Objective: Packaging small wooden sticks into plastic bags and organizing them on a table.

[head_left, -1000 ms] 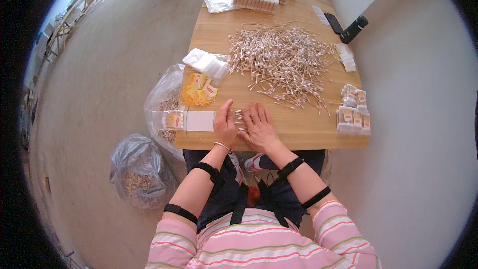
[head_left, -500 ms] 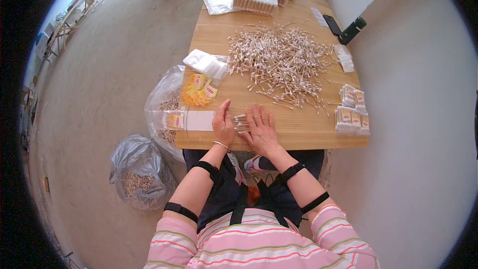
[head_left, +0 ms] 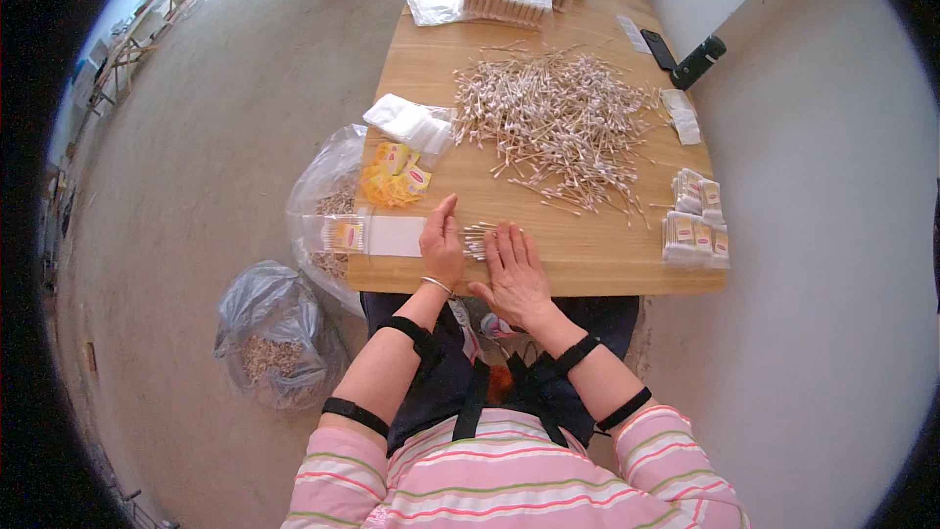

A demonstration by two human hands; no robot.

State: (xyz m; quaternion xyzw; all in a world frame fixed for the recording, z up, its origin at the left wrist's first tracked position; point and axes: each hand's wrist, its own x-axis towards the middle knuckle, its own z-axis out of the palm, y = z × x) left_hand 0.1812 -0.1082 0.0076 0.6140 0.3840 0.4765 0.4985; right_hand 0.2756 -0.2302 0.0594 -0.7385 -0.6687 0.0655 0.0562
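Note:
A small row of cotton swabs (head_left: 476, 241) lies on the wooden table (head_left: 597, 269) between my hands. My left hand (head_left: 444, 243) stands on its edge at the left ends of the swabs, fingers stretched out. Flat over their right part rests my right hand (head_left: 514, 269), its fingers extended and its thumb out to the left. Left of my left hand lies a white strip (head_left: 396, 236), and beside it a clear packet of swabs (head_left: 343, 234) with a yellow label reaches over the table's left edge. Beyond my hands spreads a big loose heap of cotton swabs (head_left: 558, 118).
Yellow cards (head_left: 394, 178) and white plastic bags (head_left: 411, 123) lie at the left. Filled packets (head_left: 695, 238) are stacked at the right edge, below a dark bottle (head_left: 697, 63) and a phone (head_left: 658, 49). Bundled swabs (head_left: 507, 0) sit at the far end. Bags of swabs (head_left: 269, 358) stand on the floor.
My right hand has shifted slightly toward me and its fingers have drawn closer together. The left hand holds nearly the same place beside the swabs.

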